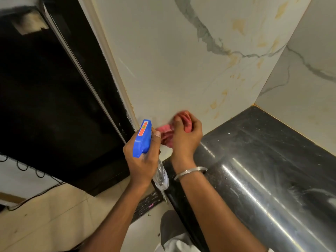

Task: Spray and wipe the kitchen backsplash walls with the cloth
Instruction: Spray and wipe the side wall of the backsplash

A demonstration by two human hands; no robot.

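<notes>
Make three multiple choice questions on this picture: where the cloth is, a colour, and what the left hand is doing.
1. Where is the cloth? A) on the floor B) against the wall, low, near the countertop C) over a tap
2. What colour is the spray head? A) blue B) green C) white
3. The left hand is: A) idle B) pointing C) gripping the spray bottle

B: the right hand holds it bunched against the wall. A: it is plainly blue. C: its fingers wrap the neck.
</notes>
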